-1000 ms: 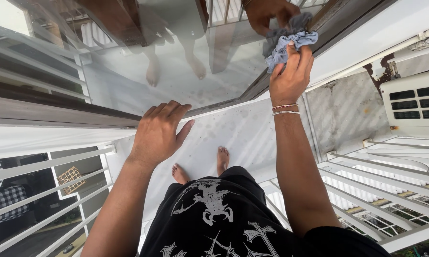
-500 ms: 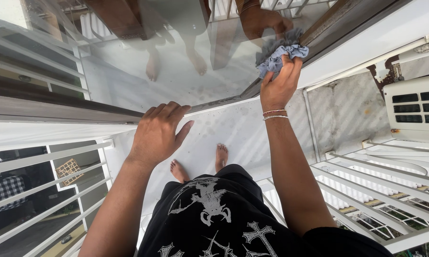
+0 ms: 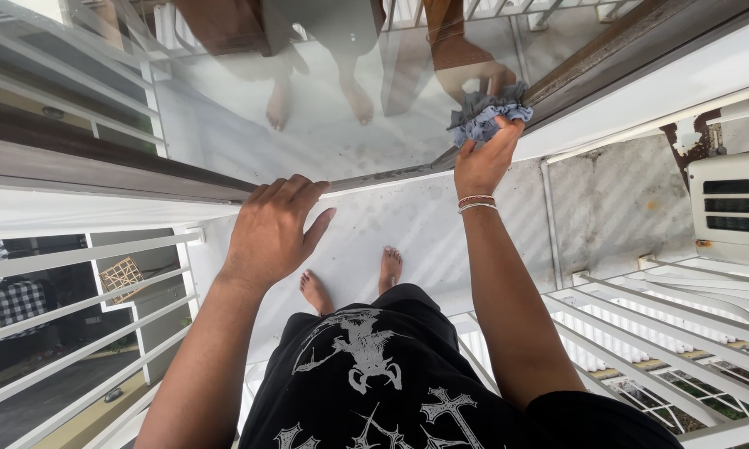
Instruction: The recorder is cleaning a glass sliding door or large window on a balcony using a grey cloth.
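Soft, light cloth (image 3: 491, 116), bunched in right hand (image 3: 481, 162), grip pinching it against glass (image 3: 308, 125); best held mid-bunch. Left hand (image 3: 273, 233) spread flat on frame (image 3: 100, 170).

Left hand (image 3: 273, 230) flat, fingers spread, arm extended. Right hand (image 3: 480, 158) raised farther, fingers clenched, wrist straight.

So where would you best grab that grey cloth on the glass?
Grip the bunched folds of the grey cloth, coming from the open side facing the person, as the right hand does. The glass backs it, so only that side is free.
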